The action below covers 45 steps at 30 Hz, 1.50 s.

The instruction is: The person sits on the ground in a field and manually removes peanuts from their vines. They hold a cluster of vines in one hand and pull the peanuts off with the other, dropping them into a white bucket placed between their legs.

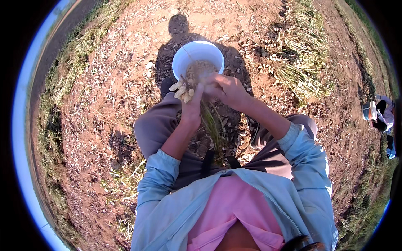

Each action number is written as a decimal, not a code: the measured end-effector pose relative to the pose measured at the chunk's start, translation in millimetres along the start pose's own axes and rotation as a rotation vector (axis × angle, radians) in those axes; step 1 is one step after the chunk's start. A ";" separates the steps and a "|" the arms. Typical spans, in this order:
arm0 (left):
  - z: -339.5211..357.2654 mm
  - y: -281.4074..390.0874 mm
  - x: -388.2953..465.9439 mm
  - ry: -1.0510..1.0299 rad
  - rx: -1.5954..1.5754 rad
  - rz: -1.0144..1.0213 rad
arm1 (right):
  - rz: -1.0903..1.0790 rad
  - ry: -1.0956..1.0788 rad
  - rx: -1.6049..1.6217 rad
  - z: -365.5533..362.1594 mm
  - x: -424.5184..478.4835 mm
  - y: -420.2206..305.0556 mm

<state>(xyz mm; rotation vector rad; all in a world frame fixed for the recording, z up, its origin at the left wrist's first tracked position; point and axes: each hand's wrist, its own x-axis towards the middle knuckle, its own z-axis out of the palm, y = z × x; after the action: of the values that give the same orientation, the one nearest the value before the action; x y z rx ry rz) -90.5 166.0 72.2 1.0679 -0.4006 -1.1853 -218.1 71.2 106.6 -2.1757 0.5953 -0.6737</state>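
Observation:
My left hand (pixel 192 108) grips a pulled peanut plant, its cluster of pale peanut pods (pixel 182 91) sticking out past the fingers. The plant's green stems (pixel 213 125) hang down between my knees. Close against it, at the near rim of a white plastic bucket (pixel 180 59), is my right hand (pixel 227 89), blurred, with its fingers bent at the roots; whether it holds a pod is hidden. Shelled-looking or whole peanuts (pixel 201 67), too small to tell which, lie in the bottom of the bucket.
Rows of pulled peanut plants lie at the right (pixel 301 56) and at the left (pixel 75 66). Dry leaves cover the brown soil (pixel 103 94). Another person (pixel 386 114) is at the far right beside a bucket (pixel 369 110). My shoe (pixel 167 85) is left of my bucket.

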 end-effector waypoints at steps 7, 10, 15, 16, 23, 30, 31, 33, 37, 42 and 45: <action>-10.6 -16.9 8.8 0.069 0.006 0.057 | -0.260 0.009 -0.469 6.5 -7.5 -3.5; -6.1 -14.2 4.3 -0.003 -0.029 -0.001 | -0.418 0.043 -0.497 4.4 -10.6 2.0; 11.6 -6.6 -1.3 0.131 -0.062 0.017 | -0.486 -0.053 -0.253 10.5 -29.1 -18.5; 5.5 -7.1 3.0 0.152 -0.056 0.010 | -0.481 -0.044 -0.160 11.5 -31.8 -24.5; 10.4 -5.7 0.9 -0.072 -0.012 -0.173 | 0.612 0.107 1.188 -39.9 -13.4 20.4; 20.7 -0.5 -9.0 -0.120 0.185 -0.153 | 0.514 -0.098 0.818 -18.3 -16.4 -2.6; 20.4 -1.7 -9.7 -0.102 0.193 -0.161 | 0.531 -0.010 0.867 -15.0 -17.1 -0.4; 18.9 -2.0 -12.4 -0.236 0.205 -0.133 | 0.561 0.175 0.956 -10.9 -18.8 7.6; 8.8 -4.9 -8.6 -0.489 0.105 -0.101 | 0.623 0.249 1.180 -21.3 -11.4 44.6; 10.3 -4.1 -16.2 -0.581 -0.013 -0.160 | 0.568 -0.246 1.185 -32.1 -11.4 10.0; 14.7 -2.8 -20.1 -0.553 -0.067 -0.178 | 0.548 -0.342 1.023 -34.6 -7.8 5.1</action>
<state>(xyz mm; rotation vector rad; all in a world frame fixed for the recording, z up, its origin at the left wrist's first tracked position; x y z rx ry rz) -110.6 177.1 82.2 0.7143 -0.6972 -1.6433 -246.8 54.4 120.1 -1.0604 0.4734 -0.1991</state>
